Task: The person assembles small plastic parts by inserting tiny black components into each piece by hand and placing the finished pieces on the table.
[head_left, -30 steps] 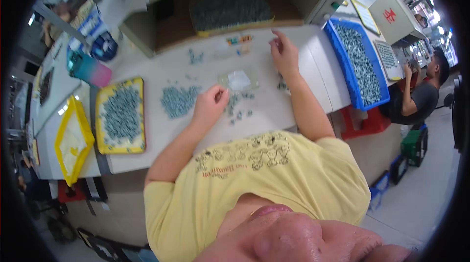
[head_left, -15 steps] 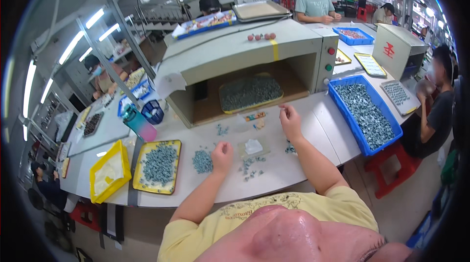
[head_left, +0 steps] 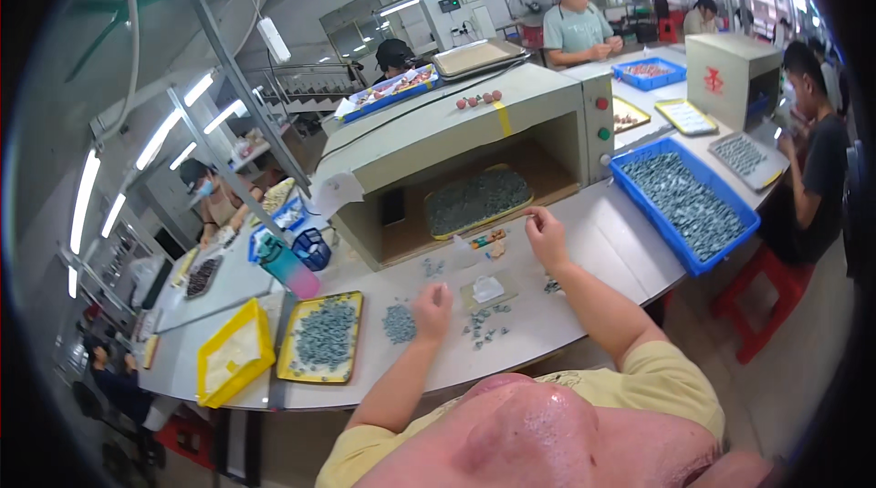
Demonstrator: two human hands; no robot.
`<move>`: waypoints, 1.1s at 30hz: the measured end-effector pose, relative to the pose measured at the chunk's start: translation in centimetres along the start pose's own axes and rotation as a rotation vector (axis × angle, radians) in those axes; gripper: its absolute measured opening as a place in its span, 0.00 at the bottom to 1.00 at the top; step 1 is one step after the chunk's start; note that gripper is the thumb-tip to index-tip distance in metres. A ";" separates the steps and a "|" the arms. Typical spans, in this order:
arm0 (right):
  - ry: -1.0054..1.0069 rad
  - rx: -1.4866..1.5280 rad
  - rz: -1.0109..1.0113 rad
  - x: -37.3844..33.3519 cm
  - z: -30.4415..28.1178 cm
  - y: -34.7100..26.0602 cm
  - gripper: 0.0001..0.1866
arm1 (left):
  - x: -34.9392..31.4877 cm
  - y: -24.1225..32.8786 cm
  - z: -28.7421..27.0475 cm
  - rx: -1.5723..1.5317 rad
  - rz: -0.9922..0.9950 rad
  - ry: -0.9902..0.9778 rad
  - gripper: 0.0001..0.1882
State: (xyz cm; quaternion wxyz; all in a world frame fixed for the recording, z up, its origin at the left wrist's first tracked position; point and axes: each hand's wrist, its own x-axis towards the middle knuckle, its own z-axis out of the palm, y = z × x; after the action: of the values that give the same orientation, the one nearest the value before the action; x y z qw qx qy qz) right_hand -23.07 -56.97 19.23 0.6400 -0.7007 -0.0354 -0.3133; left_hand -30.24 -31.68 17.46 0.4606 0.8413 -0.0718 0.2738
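Note:
My left hand [head_left: 432,310] is closed, fingers bent together, above the table beside a small heap of grey-green pieces [head_left: 399,324]. My right hand [head_left: 546,237] is raised in a pinch in front of the open-fronted cabinet [head_left: 584,137]. Anything between the fingers of either hand is too small to make out. Between the hands lies a small flat pad [head_left: 506,290] with crumpled white paper [head_left: 487,288] on it. Loose grey-green pieces [head_left: 484,328] are scattered on its near side, and a few more [head_left: 433,267] lie beyond my left hand.
On the left stand a yellow-rimmed tray [head_left: 315,379] of pieces, a yellow bin [head_left: 262,342] and a bottle [head_left: 290,269]. A blue bin [head_left: 730,246] full of pieces sits at right. The cabinet holds another tray [head_left: 443,235]. A co-worker [head_left: 808,150] sits at right.
The whole view has shifted and tilted, so the table appears moved. Both hands stay closed in about the same places over the table.

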 end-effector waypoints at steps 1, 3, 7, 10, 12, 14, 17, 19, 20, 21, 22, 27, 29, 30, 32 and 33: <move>0.029 0.007 -0.006 -0.5 2.1 1.0 0.08 | 0.8 -1.7 -1.2 0.006 0.013 -0.026 0.11; 0.053 -0.017 -0.016 -1.7 5.3 1.6 0.07 | 1.1 -3.6 -3.7 -0.015 -0.012 -0.059 0.11; 0.025 -0.074 -0.030 -3.7 12.4 2.3 0.08 | 2.3 -7.4 -9.1 -0.031 0.031 -0.015 0.11; 0.011 -0.056 -0.065 -5.5 19.0 4.2 0.09 | 3.5 -11.7 -13.9 -0.032 0.100 0.003 0.08; -0.056 -0.064 -0.043 -7.8 24.1 5.0 0.09 | 3.8 -16.3 -17.5 -0.017 0.223 0.053 0.06; -0.001 -0.108 -0.163 -11.0 29.2 5.5 0.11 | 3.6 -20.5 -20.7 0.017 0.336 0.089 0.04; 0.072 -0.202 -0.285 -16.1 33.8 6.1 0.11 | 2.4 -25.7 -23.7 0.100 0.468 0.125 0.05; 0.046 -0.326 -0.350 -20.4 35.2 6.8 0.10 | 0.0 -29.0 -25.6 0.081 0.481 0.106 0.06; 0.025 -0.351 -0.406 -22.1 36.2 7.7 0.10 | -1.2 -30.5 -27.0 0.111 0.517 0.133 0.05; -0.009 -0.346 -0.440 -23.8 37.2 8.3 0.10 | -2.5 -32.1 -27.6 0.123 0.485 0.150 0.05; -0.024 -0.345 -0.475 -25.3 37.8 8.8 0.11 | -3.8 -33.6 -27.6 0.126 0.468 0.158 0.05; -0.063 -0.362 -0.485 -31.6 40.2 7.0 0.11 | -6.9 -35.6 -31.8 0.214 0.498 0.251 0.09; -0.091 -0.383 -0.540 -32.7 40.7 6.6 0.11 | -7.6 -35.6 -33.0 0.244 0.453 0.241 0.09; -0.132 -0.365 -0.574 -33.0 40.9 6.8 0.11 | -7.7 -35.7 -33.3 0.274 0.414 0.217 0.09; -0.185 -0.357 -0.614 -33.3 41.0 7.2 0.10 | -7.7 -36.3 -33.5 0.264 0.413 0.217 0.09; -0.203 -0.372 -0.597 -33.6 41.3 7.5 0.10 | -7.8 -36.9 -33.5 0.264 0.420 0.206 0.09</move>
State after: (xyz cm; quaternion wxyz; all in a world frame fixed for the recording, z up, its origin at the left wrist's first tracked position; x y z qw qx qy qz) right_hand -30.33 -8.58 -2.98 0.3750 -0.7915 -0.2443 -0.4162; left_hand -36.24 15.44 0.44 0.2850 0.8283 -0.1612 0.4546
